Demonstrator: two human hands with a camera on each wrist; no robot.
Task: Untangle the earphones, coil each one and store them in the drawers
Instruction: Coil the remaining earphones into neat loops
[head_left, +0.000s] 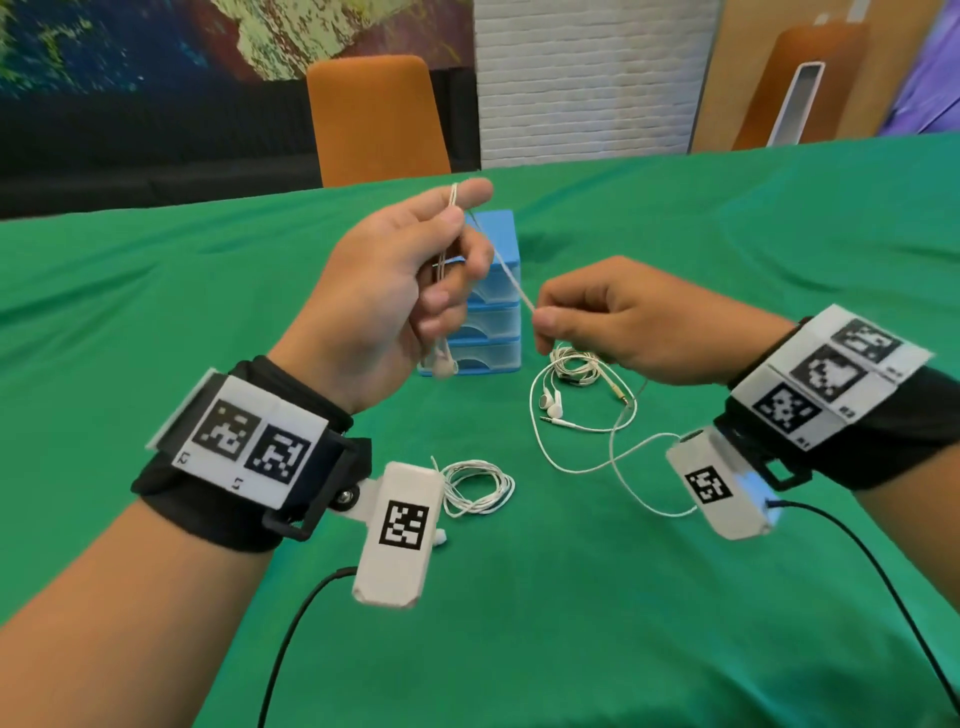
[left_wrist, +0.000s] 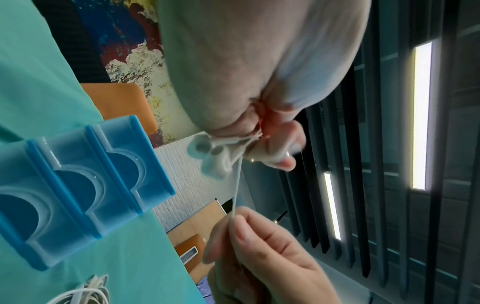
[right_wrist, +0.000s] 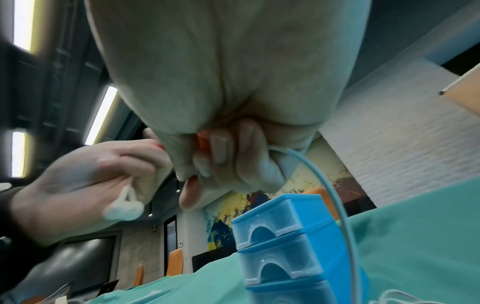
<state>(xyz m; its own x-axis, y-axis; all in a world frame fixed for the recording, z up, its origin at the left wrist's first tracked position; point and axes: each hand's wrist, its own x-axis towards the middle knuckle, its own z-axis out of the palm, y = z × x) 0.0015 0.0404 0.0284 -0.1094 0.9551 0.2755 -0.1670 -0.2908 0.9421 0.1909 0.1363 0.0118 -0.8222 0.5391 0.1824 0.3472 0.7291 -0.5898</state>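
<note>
Small printed tags "L2" and "L1" sit beneath the 2 black-and-white square markers on the left wristband (head_left: 244, 439). Similar tiny characters edge the right wristband's (head_left: 826, 379) marker panel, too blurred to read.

Right hand (right_wrist: 233, 160) pinching white cable (right_wrist: 335, 197), blue drawers (right_wrist: 283, 246) below, left hand (right_wrist: 85, 185) holding earbuds (right_wrist: 124, 207)
</note>
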